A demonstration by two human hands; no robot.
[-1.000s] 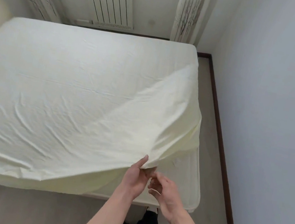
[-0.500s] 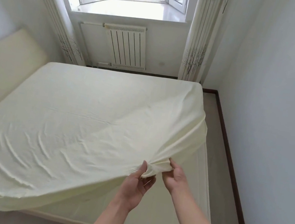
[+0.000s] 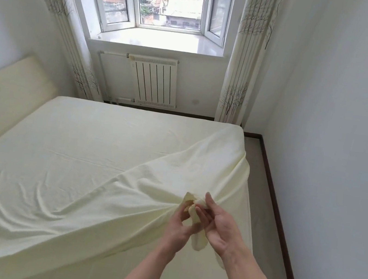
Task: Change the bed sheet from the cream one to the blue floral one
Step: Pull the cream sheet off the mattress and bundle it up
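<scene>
- Cream bed sheet (image 3: 82,159) covers most of the mattress (image 3: 247,213); near right corner lifted off.
- Left hand (image 3: 176,231) and right hand (image 3: 220,223) both pinch that bunched corner, held between them.

only one view here, from a camera on the head, wide-angle, so straight lines bend at the edges. looks forward and down across the bed (image 3: 93,148) from its near right corner, toward the window (image 3: 167,2) and the radiator (image 3: 153,80) on the far wall. very near to the left hand (image 3: 176,231) and the right hand (image 3: 219,225), low in the frame. no second view to share with.
</scene>
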